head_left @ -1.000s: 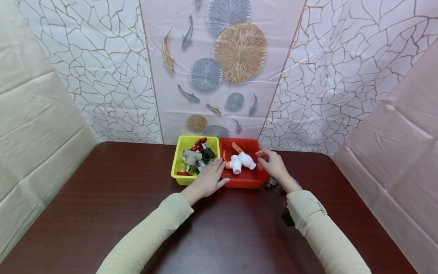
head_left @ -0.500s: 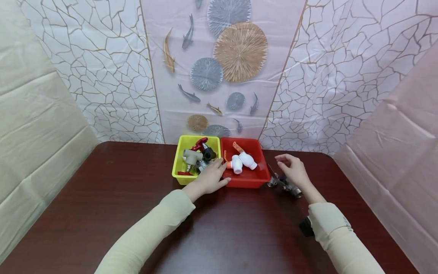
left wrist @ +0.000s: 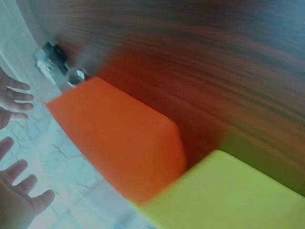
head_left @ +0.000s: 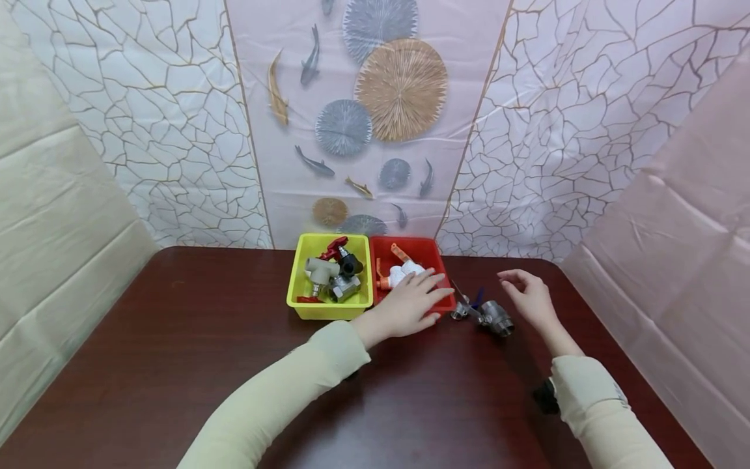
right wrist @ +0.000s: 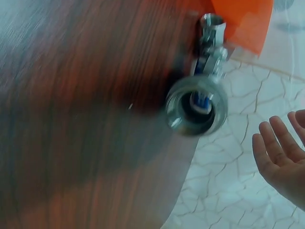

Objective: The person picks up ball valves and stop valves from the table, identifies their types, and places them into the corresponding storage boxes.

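My left hand (head_left: pixel 407 303) is over the front of the red bin (head_left: pixel 426 251), fingers spread and holding nothing. Partly hidden beneath it are white plastic ball valves (head_left: pixel 404 270) with orange handles. My right hand (head_left: pixel 530 299) hovers to the right of the metal ball valves (head_left: pixel 497 319) on the table, apart from them, its fingers loosely bent around nothing. In the right wrist view, a large metal valve's round opening (right wrist: pixel 217 112) faces the camera, with blue visible inside it. The right hand (right wrist: pixel 283 164) is at that view's edge.
A yellow bin (head_left: pixel 328 313) touches the red bin's left side and holds several valves, among them a grey tee-shaped one (head_left: pixel 321 270) and a metal one (head_left: pixel 344 286). Patterned cloth (head_left: pixel 205 130) hangs behind the brown table (head_left: pixel 176 365).
My right hand has drawn back rightward from the red bin, uncovering the metal valves. The left hand has moved right from the seam between the bins to over the red bin.
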Demonstrator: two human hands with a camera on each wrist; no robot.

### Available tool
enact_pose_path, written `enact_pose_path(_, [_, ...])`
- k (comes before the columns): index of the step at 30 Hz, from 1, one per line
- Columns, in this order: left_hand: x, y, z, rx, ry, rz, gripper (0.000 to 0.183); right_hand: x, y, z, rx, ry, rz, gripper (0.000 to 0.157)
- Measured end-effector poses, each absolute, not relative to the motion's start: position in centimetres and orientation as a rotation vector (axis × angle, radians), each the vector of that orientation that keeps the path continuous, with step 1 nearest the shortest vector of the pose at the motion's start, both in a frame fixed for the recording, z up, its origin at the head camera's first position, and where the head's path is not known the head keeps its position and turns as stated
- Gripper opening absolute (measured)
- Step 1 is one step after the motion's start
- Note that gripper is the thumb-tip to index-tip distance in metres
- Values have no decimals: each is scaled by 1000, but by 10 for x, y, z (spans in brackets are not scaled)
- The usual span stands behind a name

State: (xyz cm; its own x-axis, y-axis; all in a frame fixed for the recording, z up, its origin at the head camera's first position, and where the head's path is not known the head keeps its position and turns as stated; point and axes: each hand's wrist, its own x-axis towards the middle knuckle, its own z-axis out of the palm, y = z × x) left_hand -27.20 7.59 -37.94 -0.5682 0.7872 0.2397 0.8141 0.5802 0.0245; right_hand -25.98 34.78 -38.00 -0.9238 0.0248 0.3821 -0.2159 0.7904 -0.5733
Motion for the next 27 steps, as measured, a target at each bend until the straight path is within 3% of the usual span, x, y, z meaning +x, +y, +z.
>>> enact_pose_path(8, [-277, 116, -380, -1312, -2418, -134, 45, -252, 380, -386, 53, -2530, 948, 22])
enact_pose_path(14, [-283, 143, -386, -1461, -2350, -319, 37, -247, 407, -389, -66, -2431, 1146, 26])
enact_pose_path(18, [-282, 164, -393, -1477, -2345, -404, 33, -242, 419, -391, -90, -2349, 1300, 18])
enact_pose_path(22, [-277, 185, -405, -1479, -2364, -341, 34, -237, 427, -396, -115, -2293, 1403, 42])
enact_pose_path(27, [-271, 200, -424, -1501, -2332, -221, 33, -236, 429, -400, -123, -2250, 1493, 47])
